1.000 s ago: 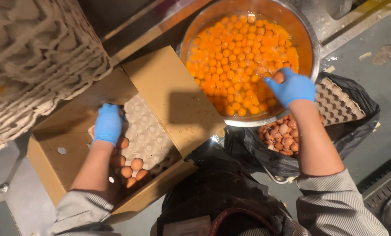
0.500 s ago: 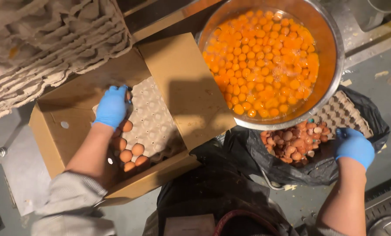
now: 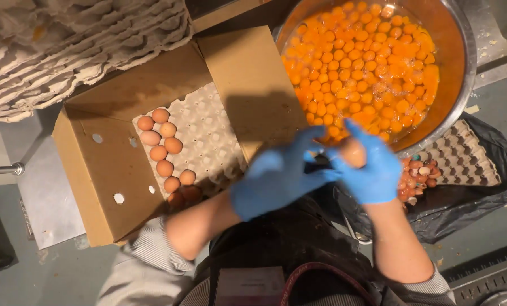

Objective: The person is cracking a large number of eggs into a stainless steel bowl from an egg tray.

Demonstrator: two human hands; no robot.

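Note:
Both my hands wear blue gloves and meet in front of me, just below the rim of a big metal bowl [image 3: 463,85] full of orange egg yolks [image 3: 367,68]. My right hand [image 3: 369,170] holds a brown egg [image 3: 352,152] near its fingertips. My left hand [image 3: 279,175] is blurred and close beside it, fingers reaching toward the egg; whether it touches the egg is unclear. To my left an open cardboard box [image 3: 103,187] holds a grey egg tray [image 3: 208,136] with several brown eggs [image 3: 162,147] along its left side.
A stack of empty grey egg trays [image 3: 66,51] fills the upper left. At the right, a black bag [image 3: 474,204] holds an egg tray [image 3: 463,158] and broken shells [image 3: 418,173]. The box flap [image 3: 253,85] lies between box and bowl.
My left hand left the egg box and swung right; my right hand came up from the shell bag. They now meet under the bowl with an egg.

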